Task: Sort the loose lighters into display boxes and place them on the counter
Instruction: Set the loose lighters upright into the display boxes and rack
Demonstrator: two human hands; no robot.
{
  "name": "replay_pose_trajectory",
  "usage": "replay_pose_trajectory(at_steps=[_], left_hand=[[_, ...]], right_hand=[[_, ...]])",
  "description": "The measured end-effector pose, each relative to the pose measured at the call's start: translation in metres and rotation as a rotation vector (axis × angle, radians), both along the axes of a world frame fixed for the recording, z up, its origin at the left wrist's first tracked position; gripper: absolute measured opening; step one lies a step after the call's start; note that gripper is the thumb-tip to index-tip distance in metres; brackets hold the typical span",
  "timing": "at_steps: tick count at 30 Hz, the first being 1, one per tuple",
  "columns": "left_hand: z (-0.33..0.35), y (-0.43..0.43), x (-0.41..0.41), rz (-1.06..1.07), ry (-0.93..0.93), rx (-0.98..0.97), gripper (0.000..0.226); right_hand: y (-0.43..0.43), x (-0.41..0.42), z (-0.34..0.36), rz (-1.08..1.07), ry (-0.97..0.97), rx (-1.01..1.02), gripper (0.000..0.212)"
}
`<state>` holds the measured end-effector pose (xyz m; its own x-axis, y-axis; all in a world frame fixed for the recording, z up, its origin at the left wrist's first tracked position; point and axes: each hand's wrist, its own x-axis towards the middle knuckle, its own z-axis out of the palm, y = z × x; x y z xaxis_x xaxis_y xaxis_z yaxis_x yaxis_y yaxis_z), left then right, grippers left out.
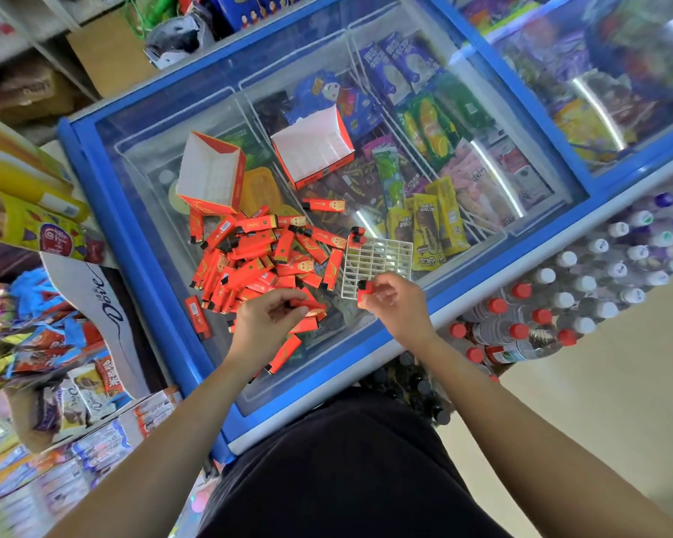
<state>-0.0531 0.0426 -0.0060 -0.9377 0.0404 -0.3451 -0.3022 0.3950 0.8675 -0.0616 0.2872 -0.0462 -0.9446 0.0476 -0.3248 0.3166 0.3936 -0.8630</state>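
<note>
Lighters lie in a big red heap in the middle of the frame, on the glass surface. My right grip is holding one lighter, pinched between thumb and fingers. Its black top points toward the top of the frame. Its red body runs down into my fingers, so its long way goes up and down in the frame. Most of it is hidden.

The white grid lies flat just above this grip. The lighter sits over the grid's lower left corner. I cannot tell if it is touching the grid. I think the next move is to stand the lighter in one of the grid's holes, so its bottom end has to turn down to the holes. The right grip is the near one for this job.

My left grip is at the lower edge of the heap, to the left of the grid. Its fingers are curled on another red lighter that lies sideways, pointing right.

Two display boxes stand open higher up in the frame, past the heap and well apart from both grips. I see nothing in them.
</note>
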Motion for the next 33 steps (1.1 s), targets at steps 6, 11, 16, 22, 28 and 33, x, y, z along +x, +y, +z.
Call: replay_pose_trajectory(at_steps=[6,11,16,22,28,33], left_hand=[[0.0,0.0,0.001,-0.031,0.01,-0.004,0.03],[0.001,0.002,-0.001,-0.013,0.018,0.008,0.021],[0.002,0.006,-0.008,-0.021,0.089,-0.028,0.024],[0.005,0.009,-0.021,-0.015,0.107,-0.018,0.026],[0.011,0.019,-0.034,0.021,0.081,-0.001,0.022],[0.012,0.025,-0.043,0.017,0.095,0.015,0.023]], right_hand=[[0.005,-0.044,0.006,-0.154,0.052,-0.073,0.017],[-0.003,-0.056,-0.007,-0.156,0.148,0.012,0.018],[-0.006,-0.058,-0.017,-0.158,0.228,0.07,0.018],[-0.004,-0.062,-0.018,-0.145,0.325,0.144,0.02],[-0.003,-0.068,-0.017,-0.142,0.324,0.177,0.019],[-0.003,-0.072,-0.021,-0.135,0.313,0.223,0.016]])
